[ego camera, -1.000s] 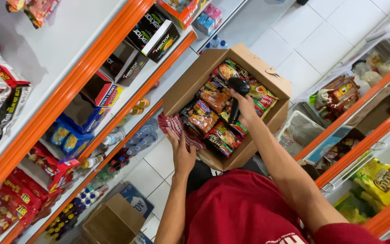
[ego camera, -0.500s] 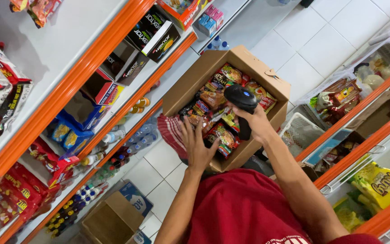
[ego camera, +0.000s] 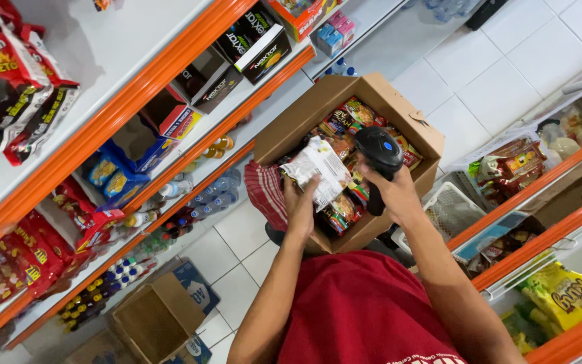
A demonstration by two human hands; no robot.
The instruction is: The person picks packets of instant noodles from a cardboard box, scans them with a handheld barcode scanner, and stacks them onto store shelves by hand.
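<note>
1. The left hand (ego camera: 301, 202) has its grip closed on a white snack packet (ego camera: 319, 170), pinching it by the lower edge and holding it up over the open cardboard box (ego camera: 409, 116). The hold looks light, at one edge only, so the packet could slip or fold over and drop back among the others.

2. The right hand (ego camera: 392, 192) has its grip wrapped tight round the handle of a black handheld scanner (ego camera: 380, 154), whose head sits just beside the packet. If the packet bends or tilts away, the scanner may well miss the printed face it points at; crinkled foil would probably cause the same trouble.

3. The box is full of bright snack packets (ego camera: 345, 128) and appears to rest on the person's lap, though what carries it underneath is hidden. Neither hand steadies it, so a shift of the legs could tip it toward the white tiled floor (ego camera: 237, 236).

4. A red-striped cloth (ego camera: 265, 192) hangs at the box's left side, touching the left wrist; it could snag the packet or slide off.

5. Further out stand orange-edged shelves (ego camera: 170, 67) on the left, with bottles and boxed goods close to the elbow. A wide swing of the left arm might knock those.

6. An empty carton (ego camera: 159, 317) lies on the floor below, well apart from the hands, a possible trip hazard on standing.
</note>
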